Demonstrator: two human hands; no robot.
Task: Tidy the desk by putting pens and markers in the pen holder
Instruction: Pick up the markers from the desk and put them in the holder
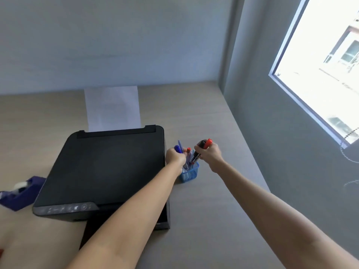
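The pen holder is a small blue mesh basket standing upright on the tabletop, just right of a black printer, with several pens bristling out of its open top. It sits directly below and between the two grips. The right hand is closed around a black marker with a red cap; the marker's long axis is tilted, red cap up and to the right, its lower end pointing down-left into the holder's mouth. The left hand is closed on a blue-capped marker, which rises nearly upright above the fist beside a thinner blue pen. A purple tape dispenser lies well to the left of both grips.
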